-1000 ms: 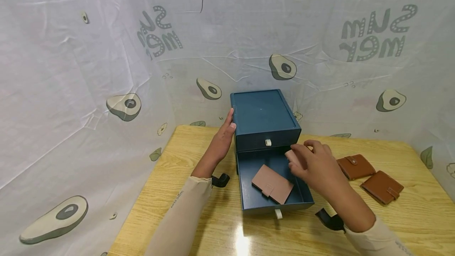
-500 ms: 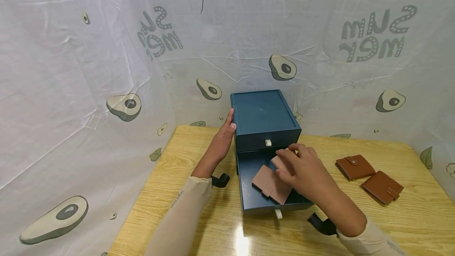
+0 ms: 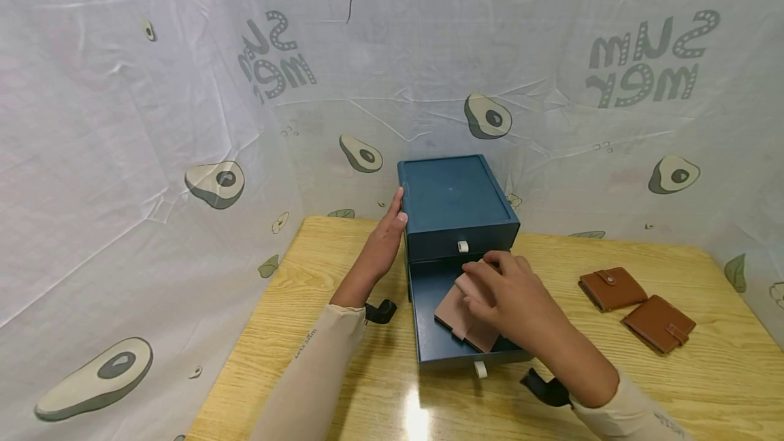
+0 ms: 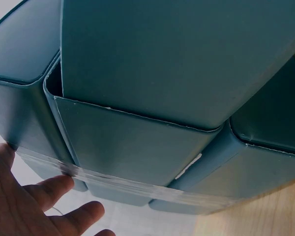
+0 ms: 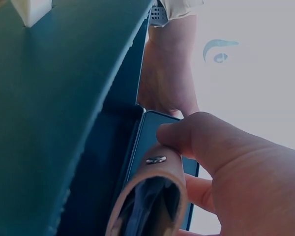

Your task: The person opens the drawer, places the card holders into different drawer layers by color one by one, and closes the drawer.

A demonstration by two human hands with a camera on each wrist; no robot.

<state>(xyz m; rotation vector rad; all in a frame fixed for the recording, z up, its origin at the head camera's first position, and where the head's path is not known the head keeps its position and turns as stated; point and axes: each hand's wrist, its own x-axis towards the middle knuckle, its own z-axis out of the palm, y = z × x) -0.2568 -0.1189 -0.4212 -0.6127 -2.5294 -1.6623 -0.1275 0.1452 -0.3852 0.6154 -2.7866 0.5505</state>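
Note:
My left hand (image 3: 382,247) rests straight-fingered against the left side of a dark blue drawer unit (image 3: 453,189); in the left wrist view its fingers (image 4: 51,191) touch the taped blue side. The lower drawer (image 3: 429,346) is pulled out. Over it, my right hand (image 3: 514,301) pinches a small pink wallet (image 3: 473,287), which overlaps another pink wallet (image 3: 452,313) lying in the drawer. The right wrist view shows the held wallet (image 5: 157,167) end-on, with a metal snap and dark inside, between thumb and fingers. My palm hides part of both wallets.
Two brown wallets (image 3: 612,288) lie on the wooden table (image 3: 349,243), right of the unit. The upper drawer, with a white pull tab (image 3: 463,247), is closed. A pale printed cloth (image 3: 422,46) hangs behind and to the left.
My right hand has moved left and slightly down with the pink wallet, from the drawer's right side to over the other pink wallet. My left hand has stayed in place.

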